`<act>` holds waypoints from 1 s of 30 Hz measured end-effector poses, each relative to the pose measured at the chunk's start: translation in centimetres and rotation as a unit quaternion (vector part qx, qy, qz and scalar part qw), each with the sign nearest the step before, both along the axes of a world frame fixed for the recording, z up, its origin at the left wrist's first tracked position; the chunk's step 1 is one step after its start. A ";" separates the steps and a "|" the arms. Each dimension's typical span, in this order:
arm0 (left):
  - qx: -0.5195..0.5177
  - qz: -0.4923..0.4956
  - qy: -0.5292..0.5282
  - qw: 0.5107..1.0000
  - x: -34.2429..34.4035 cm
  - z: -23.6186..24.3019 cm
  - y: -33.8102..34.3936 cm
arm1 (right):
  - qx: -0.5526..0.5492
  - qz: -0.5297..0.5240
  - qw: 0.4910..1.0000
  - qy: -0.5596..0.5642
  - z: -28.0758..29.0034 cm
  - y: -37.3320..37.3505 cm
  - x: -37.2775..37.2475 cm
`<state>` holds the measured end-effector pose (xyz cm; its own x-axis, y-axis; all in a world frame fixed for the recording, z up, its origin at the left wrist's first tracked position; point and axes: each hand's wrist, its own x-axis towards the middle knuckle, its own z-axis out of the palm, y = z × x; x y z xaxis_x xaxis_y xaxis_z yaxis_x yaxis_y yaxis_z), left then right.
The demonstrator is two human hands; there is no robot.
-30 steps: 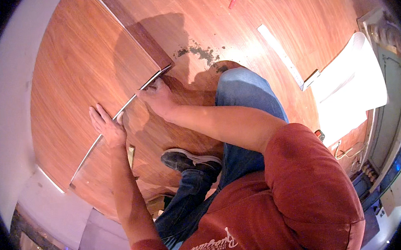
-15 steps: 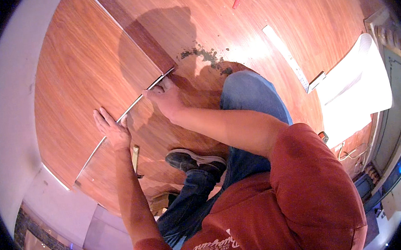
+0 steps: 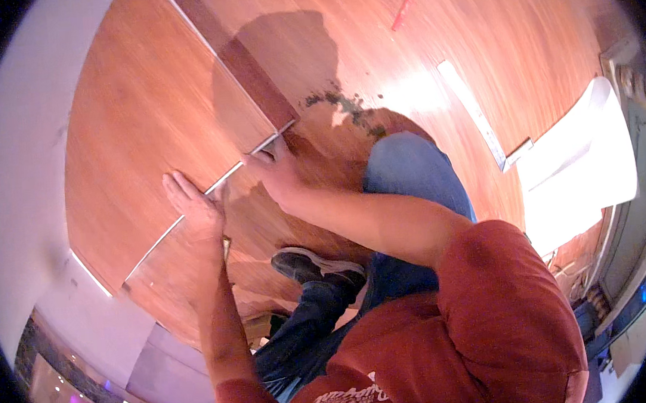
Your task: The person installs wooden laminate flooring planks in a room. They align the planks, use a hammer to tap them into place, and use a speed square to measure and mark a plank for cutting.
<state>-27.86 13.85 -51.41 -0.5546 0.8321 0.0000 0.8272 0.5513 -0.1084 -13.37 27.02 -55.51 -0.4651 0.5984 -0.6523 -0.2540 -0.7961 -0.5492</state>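
Head: two hands (image 3: 201,212) (image 3: 280,178), one panel (image 3: 145,124)

Reddish-brown wood-grain floor (image 3: 537,44): warmly bright; white glare immediately left of the L-shaped silver metal square (image 3: 471,115).
White curled paper sheet (image 3: 586,160): right of the square, overexposed.
Wide brown wood-grain board (image 3: 145,116): far left of the square, partly under a broad dark shadow.
Thin red stick (image 3: 404,6): above the square, slightly blurred.
Rim: black, fisheye-bent.

I see slanted white lettering (image 3: 349,394) on the dark red short-sleeved fabric shirt (image 3: 507,316); it blurs beyond my reading.
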 end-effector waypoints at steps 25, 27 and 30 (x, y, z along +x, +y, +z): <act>0.044 0.009 0.006 0.999 0.2 -1.3 0.6 | -0.065 -0.046 0.994 0.071 2.2 1.6 0.3; 0.049 -0.021 0.012 0.999 -0.2 -1.5 0.3 | -0.078 -0.025 0.995 0.049 2.4 1.9 0.5; 0.045 -0.033 0.019 0.998 -0.2 -1.5 0.5 | -0.091 0.004 0.995 0.028 2.5 2.2 0.9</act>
<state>-28.07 14.31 -52.87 -0.4972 0.8622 0.0971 0.8581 0.5052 -0.0924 -12.47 29.26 -53.02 -0.5080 0.4692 -0.7224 -0.2727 -0.8831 -0.3818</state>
